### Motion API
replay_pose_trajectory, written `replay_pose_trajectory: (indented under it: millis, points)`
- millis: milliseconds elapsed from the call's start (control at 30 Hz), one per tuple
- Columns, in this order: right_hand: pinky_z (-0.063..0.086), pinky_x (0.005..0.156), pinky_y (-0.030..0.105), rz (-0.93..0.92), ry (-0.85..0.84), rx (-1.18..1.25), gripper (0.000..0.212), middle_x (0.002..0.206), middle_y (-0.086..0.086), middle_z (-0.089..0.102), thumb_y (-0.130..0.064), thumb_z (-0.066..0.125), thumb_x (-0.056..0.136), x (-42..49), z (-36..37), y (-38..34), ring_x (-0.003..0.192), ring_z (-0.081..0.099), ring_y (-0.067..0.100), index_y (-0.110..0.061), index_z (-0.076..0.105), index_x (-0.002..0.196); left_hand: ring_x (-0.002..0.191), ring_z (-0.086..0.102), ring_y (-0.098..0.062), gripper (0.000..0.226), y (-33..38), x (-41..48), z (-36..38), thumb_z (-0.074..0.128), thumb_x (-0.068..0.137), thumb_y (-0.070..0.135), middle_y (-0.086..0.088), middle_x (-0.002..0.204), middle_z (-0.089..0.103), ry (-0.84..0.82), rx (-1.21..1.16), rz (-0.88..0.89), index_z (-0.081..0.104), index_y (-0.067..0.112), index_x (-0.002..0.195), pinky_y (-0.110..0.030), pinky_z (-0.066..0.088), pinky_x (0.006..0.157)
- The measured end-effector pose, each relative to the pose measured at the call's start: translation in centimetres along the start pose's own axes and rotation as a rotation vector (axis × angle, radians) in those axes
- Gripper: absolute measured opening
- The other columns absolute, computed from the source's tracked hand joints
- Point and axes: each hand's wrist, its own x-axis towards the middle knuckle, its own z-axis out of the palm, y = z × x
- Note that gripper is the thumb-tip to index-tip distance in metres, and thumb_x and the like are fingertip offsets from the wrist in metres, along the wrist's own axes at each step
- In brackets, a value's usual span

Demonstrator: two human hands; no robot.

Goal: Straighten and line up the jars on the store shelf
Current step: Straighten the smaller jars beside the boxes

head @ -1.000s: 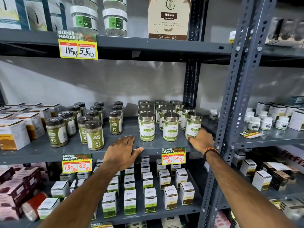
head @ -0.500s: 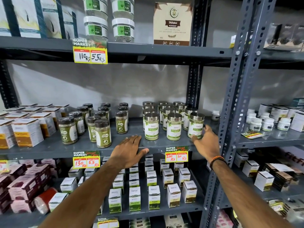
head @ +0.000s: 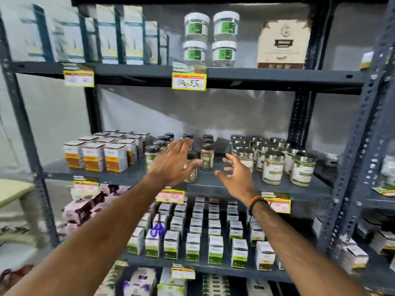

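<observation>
Your left hand (head: pixel 171 161) is raised in front of the dark-lidded jars (head: pixel 207 155) on the middle shelf (head: pixel 213 180), fingers spread wide and flat, its grip closed on nothing; part of that group is hidden behind your palm, so you cannot tell from here whether the fingertips touch any lid. One dark-lidded jar (head: pixel 191 167) stands just behind your left thumb, nearer the shelf's front edge than its neighbours. Your right hand (head: pixel 237 176) hangs just to the right of that jar, fingers curled loosely with a wide grip, holding nothing and apart from the jars. To the right of the dark-lidded jars stand the silver-lidded jars (head: pixel 273 161), upright in a close cluster, the front ones near the shelf edge. To the left of the dark-lidded jars sit white and orange boxes (head: pixel 94 155) in rows. An orange and black wristband (head: pixel 257 202) circles your right wrist. On the shelf edge below the jars hang yellow price tags (head: pixel 170 196). The picture is blurred, so the labels cannot be read.
</observation>
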Motion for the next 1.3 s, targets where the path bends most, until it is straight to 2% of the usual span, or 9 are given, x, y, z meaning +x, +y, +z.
replay_pose_trajectory:
  millis: [100, 233, 333, 467, 567, 700, 833, 1167, 1300]
  points:
    - [0.055, 0.093, 0.037, 0.015, -0.028, -0.022, 0.075, 0.143, 0.003, 0.061, -0.035, 0.081, 0.087, 0.6, 3.5, -0.3, 0.109, 0.065, 0.017, -0.015, 0.046, 0.15, 0.144, 0.039, -0.031, 0.079, -4.7, -2.1, -0.6, 0.037, 0.098, 0.069, -0.012, 0.158, 0.042, -0.005, 0.018, -0.082, 0.032, 0.014, 0.154, -0.052, 0.044, 0.107]
    - [0.052, 0.099, 0.039, 0.098, -0.037, -0.03, 0.089, 0.15, 0.007, 0.054, -0.047, 0.083, 0.082, 1.0, 7.1, 0.1, 0.124, 0.06, 0.026, -0.013, 0.04, 0.153, 0.139, 0.045, -0.036, 0.081, -10.2, -4.3, 0.2, 0.031, 0.094, 0.07, -0.015, 0.155, 0.045, -0.026, 0.031, -0.229, 0.034, 0.014, 0.153, -0.053, 0.046, 0.103]
    - [0.05, 0.095, 0.034, 0.13, -0.036, -0.021, 0.096, 0.153, 0.008, 0.05, -0.051, 0.082, 0.08, 1.4, 8.6, 0.3, 0.126, 0.059, 0.024, -0.015, 0.036, 0.156, 0.139, 0.046, -0.035, 0.08, -13.3, -5.2, 1.8, 0.035, 0.096, 0.07, -0.015, 0.156, 0.045, -0.057, 0.052, -0.293, 0.031, 0.015, 0.153, -0.051, 0.047, 0.102]
    - [0.049, 0.104, 0.039, 0.11, -0.052, -0.058, 0.104, 0.154, 0.007, 0.05, -0.056, 0.083, 0.076, 2.3, 9.9, 0.4, 0.131, 0.056, 0.023, -0.015, 0.034, 0.157, 0.143, 0.042, -0.033, 0.083, -15.7, -5.7, 4.6, 0.033, 0.098, 0.073, -0.014, 0.159, 0.042, -0.127, 0.067, -0.322, 0.031, 0.012, 0.156, -0.05, 0.044, 0.107]
    - [0.05, 0.099, 0.031, 0.099, -0.059, -0.075, 0.102, 0.148, 0.005, 0.056, -0.06, 0.084, 0.073, 2.8, 10.6, 0.5, 0.125, 0.059, 0.02, -0.014, 0.04, 0.153, 0.144, 0.041, -0.034, 0.09, -16.7, -5.7, 6.7, 0.028, 0.095, 0.078, -0.014, 0.161, 0.038, -0.213, 0.046, -0.339, 0.029, 0.013, 0.157, -0.051, 0.041, 0.11]
    - [0.045, 0.075, 0.004, 0.058, -0.119, -0.06, 0.081, 0.125, -0.01, 0.07, -0.056, 0.085, 0.074, 2.9, 11.4, 0.7, 0.1, 0.065, -0.002, -0.024, 0.052, 0.14, 0.137, 0.047, -0.032, 0.091, -17.4, -5.8, 9.0, 0.019, 0.092, 0.083, -0.013, 0.154, 0.048, -0.287, 0.003, -0.325, 0.034, 0.017, 0.152, -0.053, 0.047, 0.101]
    - [0.059, 0.084, 0.022, 0.054, -0.071, -0.077, 0.069, 0.118, -0.01, 0.073, -0.051, 0.084, 0.078, 3.0, 11.8, 1.0, 0.097, 0.069, 0.002, -0.022, 0.056, 0.134, 0.137, 0.049, -0.029, 0.1, -17.8, -6.0, 9.8, 0.006, 0.089, 0.086, -0.01, 0.153, 0.05, -0.26, 0.04, -0.306, 0.041, 0.015, 0.15, -0.052, 0.048, 0.103]
    - [0.062, 0.077, 0.036, 0.17, 0.095, -0.224, 0.064, 0.105, -0.004, 0.074, -0.053, 0.086, 0.073, 4.3, 10.1, 3.1, 0.089, 0.072, 0.014, -0.018, 0.057, 0.119, 0.139, 0.047, -0.028, 0.102, -17.8, -6.0, 10.2, 0.003, 0.089, 0.086, -0.011, 0.154, 0.049, -0.253, 0.06, -0.294, 0.041, 0.014, 0.151, -0.05, 0.042, 0.11]
    - [0.06, 0.074, 0.03, 0.197, 0.063, -0.249, 0.064, 0.097, -0.007, 0.071, -0.053, 0.088, 0.07, 4.6, 9.4, 3.6, 0.083, 0.07, 0.013, -0.017, 0.058, 0.114, 0.14, 0.046, -0.028, 0.101, -17.8, -6.0, 10.3, 0.003, 0.09, 0.085, -0.011, 0.156, 0.048, -0.258, 0.072, -0.296, 0.04, 0.015, 0.152, -0.05, 0.041, 0.11]
